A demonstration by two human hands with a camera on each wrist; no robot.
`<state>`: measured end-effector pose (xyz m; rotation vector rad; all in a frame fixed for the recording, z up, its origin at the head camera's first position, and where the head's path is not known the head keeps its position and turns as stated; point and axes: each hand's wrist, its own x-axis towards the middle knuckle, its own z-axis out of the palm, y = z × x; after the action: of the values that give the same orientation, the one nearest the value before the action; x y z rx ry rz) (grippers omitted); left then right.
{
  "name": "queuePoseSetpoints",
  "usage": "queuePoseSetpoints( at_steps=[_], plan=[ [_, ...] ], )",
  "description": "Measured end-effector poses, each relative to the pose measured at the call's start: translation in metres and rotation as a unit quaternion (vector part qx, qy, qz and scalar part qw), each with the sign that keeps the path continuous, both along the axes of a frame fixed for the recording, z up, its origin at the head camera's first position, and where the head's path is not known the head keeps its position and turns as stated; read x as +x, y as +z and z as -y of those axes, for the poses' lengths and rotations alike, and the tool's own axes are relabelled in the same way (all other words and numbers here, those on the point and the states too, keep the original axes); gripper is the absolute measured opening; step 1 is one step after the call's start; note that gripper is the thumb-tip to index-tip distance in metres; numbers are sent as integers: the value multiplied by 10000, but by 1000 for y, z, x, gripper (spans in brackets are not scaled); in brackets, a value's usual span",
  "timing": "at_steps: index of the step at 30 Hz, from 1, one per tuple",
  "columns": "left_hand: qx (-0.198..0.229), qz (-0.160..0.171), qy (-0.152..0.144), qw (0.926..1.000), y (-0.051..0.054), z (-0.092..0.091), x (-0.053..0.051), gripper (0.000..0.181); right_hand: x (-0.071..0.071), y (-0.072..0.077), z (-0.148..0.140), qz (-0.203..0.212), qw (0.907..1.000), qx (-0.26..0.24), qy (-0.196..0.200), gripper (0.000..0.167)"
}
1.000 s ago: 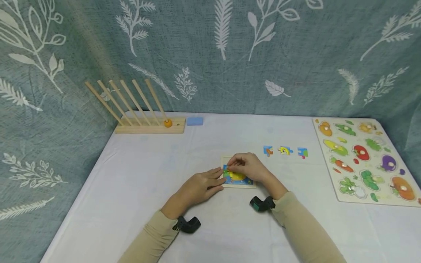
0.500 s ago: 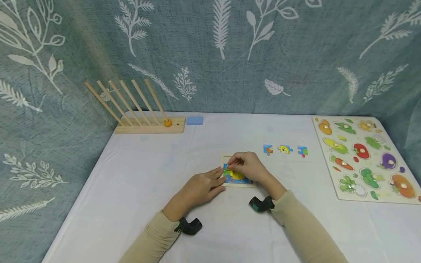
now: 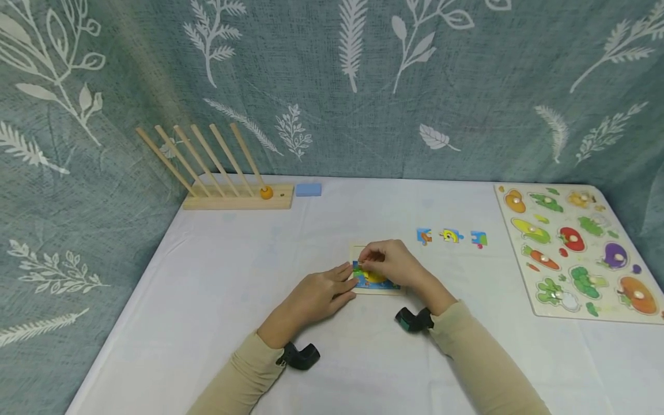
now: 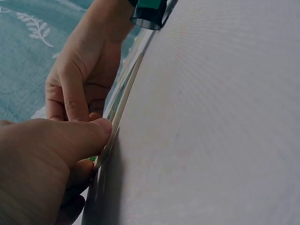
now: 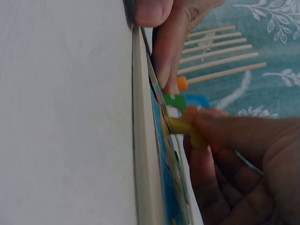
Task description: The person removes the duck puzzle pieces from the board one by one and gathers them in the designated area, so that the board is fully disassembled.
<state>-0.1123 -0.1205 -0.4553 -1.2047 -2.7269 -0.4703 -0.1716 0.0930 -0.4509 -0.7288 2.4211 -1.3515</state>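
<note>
Your right grip (image 3: 391, 264) pinches a puzzle piece (image 5: 182, 125) at the board's (image 3: 356, 252) 10 o'clock. Your left grip (image 3: 317, 295), fingers extended, touches the 9 o'clock edge. Three loose pieces (image 3: 452, 236): board's 2 o'clock.

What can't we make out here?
Head: upper part of the jigsaw puzzle, mostly covered by the right hand.
Head: lower right corner of the vegetable puzzle board, cut off by the image's right edge.
Right wrist: part of the held puzzle piece, behind the right hand.
Left wrist: the jigsaw puzzle's face, seen almost edge-on and partly behind the left hand.
</note>
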Motion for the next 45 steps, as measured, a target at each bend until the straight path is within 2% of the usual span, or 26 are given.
queuePoseSetpoints(
  at_steps=[7,10,13,18,23,30,37,45],
  plan=[
    [0,47,-15,10000,1,-1,-1,34,-3,-5,-1,74,9984,-46,-562,8],
    [-27,14,3,10000,2,-1,-1,35,-8,-6,-5,395,9935,-347,-1014,12],
    [-25,5,9,10000,2,-1,0,35,-10,-5,-10,774,9871,-578,-1277,16],
    [143,-191,-19,9997,0,1,1,31,-10,-4,-12,1104,9866,-560,-1058,18],
    [329,-560,-40,9979,-4,3,0,30,-10,0,-14,1294,9829,-664,-1131,19],
    [471,-875,-29,9950,-9,3,-1,30,-11,8,-27,1289,9845,-502,-1078,23],
    [543,-832,-23,9950,-13,2,-1,30,-10,9,-63,1189,9806,-306,-1530,26],
    [515,-1067,-2,9930,-13,3,-3,29,-4,6,-103,1090,9736,-357,-1972,26]
  ],
)
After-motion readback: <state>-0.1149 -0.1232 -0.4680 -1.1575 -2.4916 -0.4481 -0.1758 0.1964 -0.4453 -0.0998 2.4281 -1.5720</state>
